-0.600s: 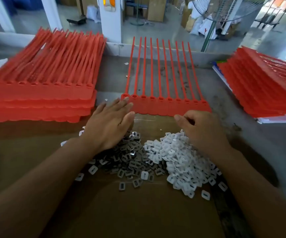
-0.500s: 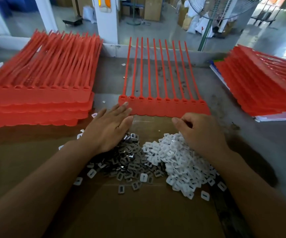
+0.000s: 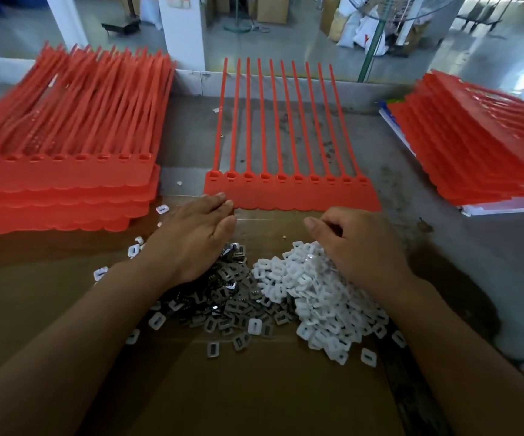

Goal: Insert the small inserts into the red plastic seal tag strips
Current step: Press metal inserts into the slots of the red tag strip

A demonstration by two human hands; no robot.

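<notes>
since sockets line near edge of red seal strip sheet (image 3: pixel 289 198) at 12 o'clock, both insert piles sit just below, short reach. left hand (image 3: pixel 197 237) flat, fingers straight, on grey metal inserts (image 3: pixel 222 298) at 9, fingertips at sheet's corner, likely steadying. right hand (image 3: pixel 358 247) curled over white inserts (image 3: pixel 323 297) at 3; whether pinching one, cannot tell.

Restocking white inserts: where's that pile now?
Head view, right of centre: the white insert pile lies partly under the right hand, beside the dark inserts.
</notes>
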